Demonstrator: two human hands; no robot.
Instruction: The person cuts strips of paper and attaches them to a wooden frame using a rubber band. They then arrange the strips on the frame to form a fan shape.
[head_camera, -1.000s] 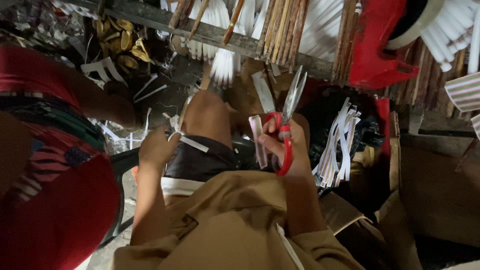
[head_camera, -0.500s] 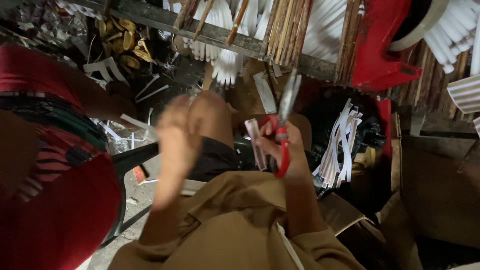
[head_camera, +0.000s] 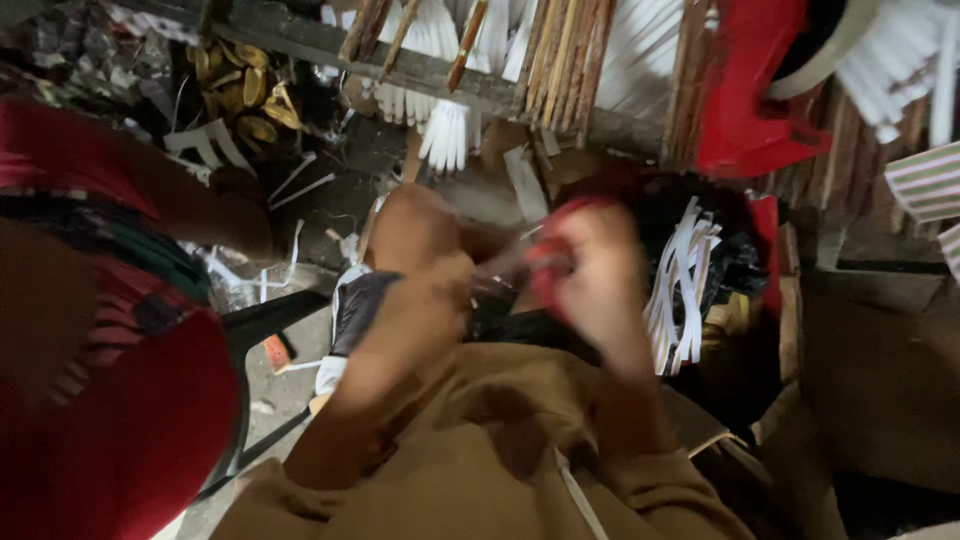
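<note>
Garment: tan shirt (head_camera: 480, 470), nearest the camera.
Left hand (head_camera: 425, 300): blurred, fingers curled; grasp cannot be told.
Right hand (head_camera: 595, 275): clenched on red-handled scissors (head_camera: 545, 265), just beside the left hand.
Beyond right hand: white strips (head_camera: 685, 285) on black bag.
Left: person in red clothing (head_camera: 110, 400).
Far: wooden sticks (head_camera: 560, 45) on ledge.
</note>
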